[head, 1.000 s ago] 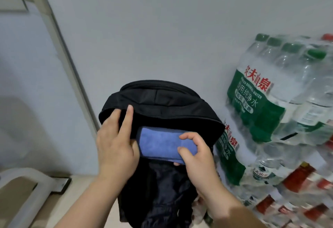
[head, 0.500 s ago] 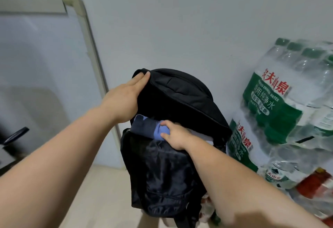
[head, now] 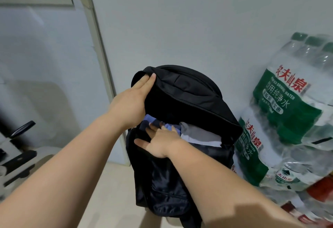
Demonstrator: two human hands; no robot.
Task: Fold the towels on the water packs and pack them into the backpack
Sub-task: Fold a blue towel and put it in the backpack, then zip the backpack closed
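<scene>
1. Since half a second ago, the right hand [head: 160, 142] has been uncurled and pushed deeper into the mouth of the backpack [head: 189, 98], and the blue towel [head: 150, 118] has been sunk further inside.
2. The right hand's fingers are held straight and spread, pressed on the blue towel just inside the backpack's opening.
3. The backpack's top flap is held up by the left hand [head: 130, 103], with the fingers laid over its edge; the thumb is hidden.
4. A grey towel [head: 198, 134] is seen inside the backpack, beside the blue one.
5. The water packs [head: 288, 112] are stacked just right of the backpack; a framed board [head: 45, 56] is propped to its left.
</scene>
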